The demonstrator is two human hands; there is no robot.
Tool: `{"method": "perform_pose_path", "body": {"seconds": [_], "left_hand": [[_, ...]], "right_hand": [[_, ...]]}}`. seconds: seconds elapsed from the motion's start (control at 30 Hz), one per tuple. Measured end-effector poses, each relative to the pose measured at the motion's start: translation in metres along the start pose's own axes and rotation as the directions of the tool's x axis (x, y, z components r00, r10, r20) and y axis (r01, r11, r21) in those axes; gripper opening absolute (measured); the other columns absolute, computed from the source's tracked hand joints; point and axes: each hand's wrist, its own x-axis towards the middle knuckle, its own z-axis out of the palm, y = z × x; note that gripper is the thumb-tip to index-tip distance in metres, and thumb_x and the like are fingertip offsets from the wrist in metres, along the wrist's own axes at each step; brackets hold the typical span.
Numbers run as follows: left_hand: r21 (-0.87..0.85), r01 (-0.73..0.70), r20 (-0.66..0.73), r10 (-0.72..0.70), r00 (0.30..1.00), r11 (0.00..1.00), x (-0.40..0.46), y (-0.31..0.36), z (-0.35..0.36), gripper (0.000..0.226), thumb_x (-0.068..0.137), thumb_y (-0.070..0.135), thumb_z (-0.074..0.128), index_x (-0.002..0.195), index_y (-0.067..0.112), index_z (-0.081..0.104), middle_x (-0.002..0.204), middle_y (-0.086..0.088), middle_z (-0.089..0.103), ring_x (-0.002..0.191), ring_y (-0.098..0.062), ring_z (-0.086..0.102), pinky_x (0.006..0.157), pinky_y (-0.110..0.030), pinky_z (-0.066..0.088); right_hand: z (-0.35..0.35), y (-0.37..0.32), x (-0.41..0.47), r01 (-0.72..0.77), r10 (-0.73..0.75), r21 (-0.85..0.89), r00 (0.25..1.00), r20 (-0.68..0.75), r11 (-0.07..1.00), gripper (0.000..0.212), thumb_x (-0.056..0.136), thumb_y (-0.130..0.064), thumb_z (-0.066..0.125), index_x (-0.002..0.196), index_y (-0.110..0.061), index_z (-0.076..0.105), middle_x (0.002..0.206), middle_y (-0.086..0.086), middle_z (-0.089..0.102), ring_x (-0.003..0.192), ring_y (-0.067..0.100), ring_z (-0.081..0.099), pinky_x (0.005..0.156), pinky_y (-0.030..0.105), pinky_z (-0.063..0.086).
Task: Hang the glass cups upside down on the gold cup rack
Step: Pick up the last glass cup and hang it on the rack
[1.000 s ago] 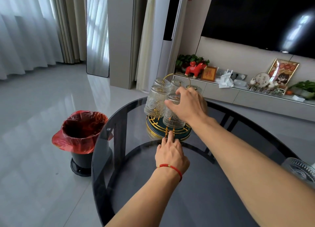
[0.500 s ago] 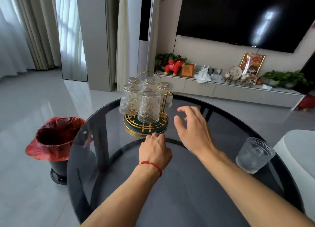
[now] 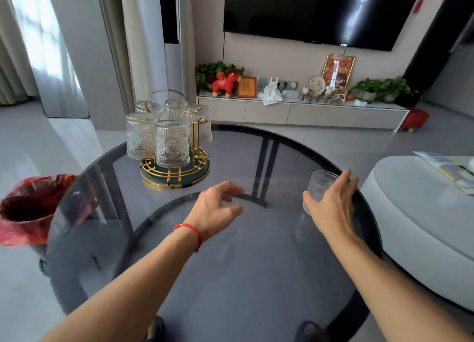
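Note:
The gold cup rack (image 3: 177,178) with a dark green base stands at the far left of the round dark glass table (image 3: 230,277). Several ribbed glass cups (image 3: 172,143) hang upside down on it, and one gold peg (image 3: 199,133) on its right side is bare. One more glass cup (image 3: 319,183) stands upright near the table's right edge. My right hand (image 3: 332,208) curls around this cup with fingers spread, thumb at its left side, fingers past its right. My left hand (image 3: 215,209), with a red wrist string, hovers loosely open over the table in front of the rack.
A bin with a red liner (image 3: 28,210) stands on the floor left of the table. A white round seat (image 3: 423,213) with papers sits close on the right. A low TV cabinet (image 3: 302,113) with ornaments runs along the far wall.
My right hand let go of a cup hung on the rack and swung right to the loose cup. My left hand drew back from the rack's base. The view turned right.

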Motion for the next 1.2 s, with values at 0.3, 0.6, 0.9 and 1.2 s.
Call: {"method": "perform_pose_path", "body": {"seconds": [0.3, 0.6, 0.9, 1.2], "left_hand": [[-0.003, 0.034, 0.117, -0.033, 0.993, 0.999, -0.001, 0.006, 0.009, 0.038, 0.086, 0.024, 0.068, 0.123, 0.032, 0.065, 0.119, 0.012, 0.065, 0.109, -0.008, 0.063, 0.084, -0.022, 0.049], [-0.235, 0.093, -0.032, -0.103, 0.994, 0.968, -0.004, 0.009, 0.005, 0.103, 0.063, 0.066, 0.081, 0.149, 0.028, 0.039, 0.135, -0.001, 0.063, 0.119, -0.017, 0.064, 0.102, -0.038, 0.056], [-0.769, 0.205, -0.097, -0.427, 0.899, 0.606, 0.007, 0.004, -0.012, 0.087, 0.067, 0.057, 0.084, 0.132, 0.006, 0.055, 0.123, -0.013, 0.069, 0.104, -0.024, 0.074, 0.078, -0.046, 0.066], [0.279, 0.218, -0.385, -0.099, 0.918, 0.935, 0.020, -0.042, -0.052, 0.037, 0.094, 0.035, 0.050, 0.115, 0.018, 0.074, 0.131, -0.010, 0.068, 0.116, -0.028, 0.060, 0.096, -0.040, 0.051]], "right_hand": [[0.015, 0.012, -0.008, -0.236, 0.222, 0.243, 0.971, 0.086, 0.941, 0.077, 0.080, -0.028, 0.082, 0.142, -0.014, 0.039, 0.136, 0.008, 0.056, 0.111, 0.029, 0.061, 0.088, 0.032, 0.045], [0.043, -0.064, -0.063, 0.064, -0.238, 0.367, 0.859, 0.453, 0.928, 0.063, 0.059, -0.044, 0.091, 0.111, -0.053, 0.057, 0.101, -0.022, 0.074, 0.095, 0.000, 0.070, 0.075, 0.030, 0.061], [0.047, -0.090, -0.060, -0.438, -0.105, 0.680, 0.793, 0.600, 0.588, 0.042, 0.097, -0.033, 0.068, 0.135, -0.015, 0.061, 0.125, 0.013, 0.073, 0.113, 0.028, 0.073, 0.083, 0.043, 0.065], [0.060, -0.117, -0.021, -0.184, -0.136, 0.758, 0.931, 0.338, 0.626, 0.065, 0.099, -0.037, 0.067, 0.154, -0.015, 0.041, 0.143, 0.007, 0.061, 0.101, 0.009, 0.077, 0.087, 0.028, 0.063]]}}
